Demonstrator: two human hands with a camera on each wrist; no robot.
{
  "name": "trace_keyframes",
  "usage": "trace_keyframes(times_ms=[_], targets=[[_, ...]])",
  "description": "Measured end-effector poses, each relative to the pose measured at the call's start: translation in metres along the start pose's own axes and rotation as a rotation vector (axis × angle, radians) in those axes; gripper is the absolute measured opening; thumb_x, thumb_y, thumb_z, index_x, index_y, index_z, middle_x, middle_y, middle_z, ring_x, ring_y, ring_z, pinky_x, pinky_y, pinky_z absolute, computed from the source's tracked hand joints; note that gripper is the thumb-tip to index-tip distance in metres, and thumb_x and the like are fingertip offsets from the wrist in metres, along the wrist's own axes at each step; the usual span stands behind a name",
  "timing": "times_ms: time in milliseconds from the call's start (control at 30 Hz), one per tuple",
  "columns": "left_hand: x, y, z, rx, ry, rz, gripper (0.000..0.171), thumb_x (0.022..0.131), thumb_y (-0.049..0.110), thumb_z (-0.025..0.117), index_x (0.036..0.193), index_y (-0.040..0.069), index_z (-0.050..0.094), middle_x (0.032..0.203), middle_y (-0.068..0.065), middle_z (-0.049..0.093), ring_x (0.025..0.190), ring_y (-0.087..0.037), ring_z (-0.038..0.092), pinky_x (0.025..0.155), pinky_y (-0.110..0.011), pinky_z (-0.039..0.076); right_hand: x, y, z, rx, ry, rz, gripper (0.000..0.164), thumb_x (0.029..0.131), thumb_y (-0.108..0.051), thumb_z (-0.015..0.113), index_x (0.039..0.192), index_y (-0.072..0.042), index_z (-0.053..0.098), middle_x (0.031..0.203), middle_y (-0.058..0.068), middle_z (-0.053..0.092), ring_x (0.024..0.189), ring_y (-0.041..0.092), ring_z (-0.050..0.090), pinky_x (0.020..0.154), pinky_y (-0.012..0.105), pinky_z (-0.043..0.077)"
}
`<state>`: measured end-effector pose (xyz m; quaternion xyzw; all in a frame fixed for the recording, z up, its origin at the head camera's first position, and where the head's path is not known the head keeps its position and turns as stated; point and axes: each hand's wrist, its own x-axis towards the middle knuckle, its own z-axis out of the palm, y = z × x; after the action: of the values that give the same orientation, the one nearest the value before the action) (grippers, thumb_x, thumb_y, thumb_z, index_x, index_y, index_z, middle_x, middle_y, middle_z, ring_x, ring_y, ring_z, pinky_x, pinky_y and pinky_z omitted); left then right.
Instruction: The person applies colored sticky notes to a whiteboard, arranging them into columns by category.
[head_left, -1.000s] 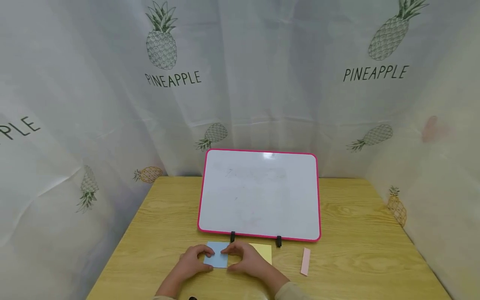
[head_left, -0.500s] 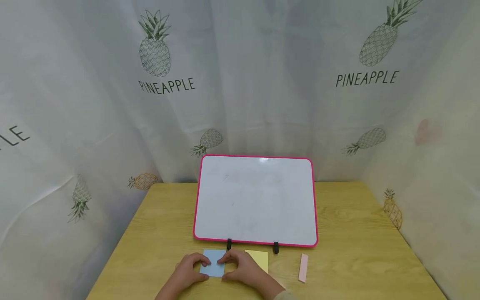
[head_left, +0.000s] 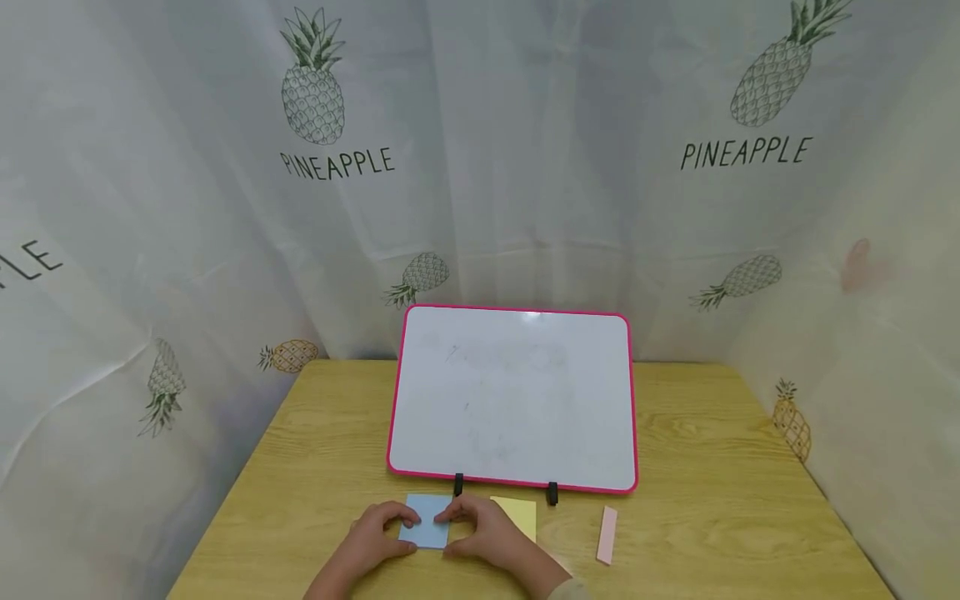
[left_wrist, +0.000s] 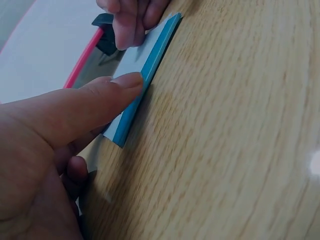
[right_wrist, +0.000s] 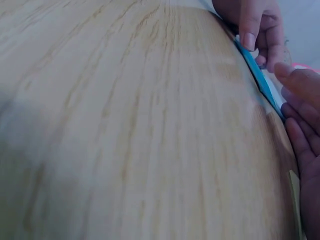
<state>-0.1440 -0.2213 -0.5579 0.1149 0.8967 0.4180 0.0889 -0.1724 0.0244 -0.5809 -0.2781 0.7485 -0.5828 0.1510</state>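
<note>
Left hand [head_left: 377,533] and right hand [head_left: 483,533], head view: both grasping the blue pad [head_left: 429,535], one from each side, fingertips on its top, thumbs at its near corners. Pad lies flat on the desk [head_left: 712,475], well off the far edge, closer to the left edge than the right. Yellow paper [head_left: 522,515] partly under the right forearm; pink strip [head_left: 607,535] beyond it, toward the desk's right edge. Whiteboard [head_left: 512,396] behind, on black feet.

Left wrist view: left thumb lies over the pad's near edge, a thick blue band, so likely layered paper. Right fingers at the other end.

Right wrist view: pad seen almost edge-on between the hands. Judged light, bendable, easily creased, apt to slide on smooth wood; best held lightly by its side edges, near the corners.
</note>
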Motion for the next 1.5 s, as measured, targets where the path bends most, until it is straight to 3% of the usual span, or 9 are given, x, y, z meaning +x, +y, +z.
trace_keyframes(times_ms=[133, 233, 633, 833, 1033, 1300, 1500], targets=[[0.001, -0.006, 0.001, -0.065, -0.027, 0.015, 0.025, 0.079, 0.026, 0.081, 0.101, 0.019, 0.072, 0.098, 0.009, 0.064, 0.103, -0.013, 0.056, 0.092, -0.036, 0.044, 0.000, 0.002, 0.001, 0.041, -0.017, 0.013, 0.035, 0.075, -0.010, 0.085, 0.105, -0.013, 0.068, 0.109, -0.006, 0.068, 0.105, 0.009, 0.061, 0.091, 0.025, 0.047], [0.001, -0.009, 0.002, -0.082, -0.027, 0.014, 0.020, 0.084, 0.027, 0.077, 0.101, 0.017, 0.072, 0.098, 0.009, 0.065, 0.102, -0.011, 0.055, 0.089, -0.031, 0.044, 0.001, 0.004, 0.004, 0.055, -0.023, 0.000, 0.035, 0.075, -0.010, 0.085, 0.105, -0.013, 0.068, 0.108, -0.006, 0.068, 0.104, 0.008, 0.062, 0.090, 0.025, 0.048], [0.007, -0.002, 0.001, -0.095, 0.049, -0.040, 0.017, 0.092, 0.029, 0.067, 0.098, 0.015, 0.073, 0.101, 0.003, 0.067, 0.096, -0.015, 0.058, 0.081, -0.031, 0.046, 0.004, -0.002, -0.005, -0.033, -0.087, -0.101, 0.022, 0.077, -0.012, 0.082, 0.094, -0.015, 0.069, 0.111, -0.006, 0.069, 0.109, 0.006, 0.058, 0.096, 0.026, 0.043], [0.007, -0.002, 0.003, -0.108, 0.055, -0.066, 0.018, 0.092, 0.029, 0.068, 0.098, 0.013, 0.073, 0.101, 0.003, 0.067, 0.097, -0.018, 0.059, 0.081, -0.031, 0.046, 0.006, -0.003, -0.007, -0.084, -0.120, -0.142, 0.027, 0.079, -0.014, 0.081, 0.105, -0.012, 0.075, 0.107, -0.008, 0.067, 0.103, 0.004, 0.057, 0.092, 0.025, 0.045], [0.004, 0.001, 0.005, -0.117, 0.063, -0.076, 0.021, 0.085, 0.029, 0.075, 0.099, 0.013, 0.073, 0.102, 0.002, 0.067, 0.094, -0.017, 0.057, 0.079, -0.033, 0.044, 0.004, -0.004, -0.005, -0.105, -0.077, -0.103, 0.027, 0.078, -0.011, 0.081, 0.105, -0.009, 0.076, 0.105, -0.009, 0.066, 0.101, 0.003, 0.057, 0.089, 0.024, 0.047], [0.003, 0.002, 0.009, -0.016, 0.125, -0.102, 0.030, 0.074, 0.022, 0.085, 0.101, 0.019, 0.072, 0.096, 0.006, 0.061, 0.082, -0.016, 0.041, 0.074, -0.035, 0.031, 0.005, -0.003, -0.004, -0.032, -0.003, -0.001, 0.023, 0.079, -0.008, 0.079, 0.103, -0.009, 0.077, 0.105, -0.009, 0.067, 0.103, 0.006, 0.058, 0.090, 0.026, 0.047], [0.003, 0.003, 0.011, 0.049, 0.171, -0.094, 0.039, 0.070, 0.017, 0.087, 0.105, 0.022, 0.069, 0.108, 0.003, 0.059, 0.084, -0.012, 0.045, 0.072, -0.035, 0.029, 0.005, -0.004, -0.002, -0.014, 0.056, 0.062, 0.022, 0.078, -0.010, 0.080, 0.100, -0.011, 0.078, 0.105, -0.008, 0.068, 0.106, 0.010, 0.058, 0.094, 0.027, 0.045]])
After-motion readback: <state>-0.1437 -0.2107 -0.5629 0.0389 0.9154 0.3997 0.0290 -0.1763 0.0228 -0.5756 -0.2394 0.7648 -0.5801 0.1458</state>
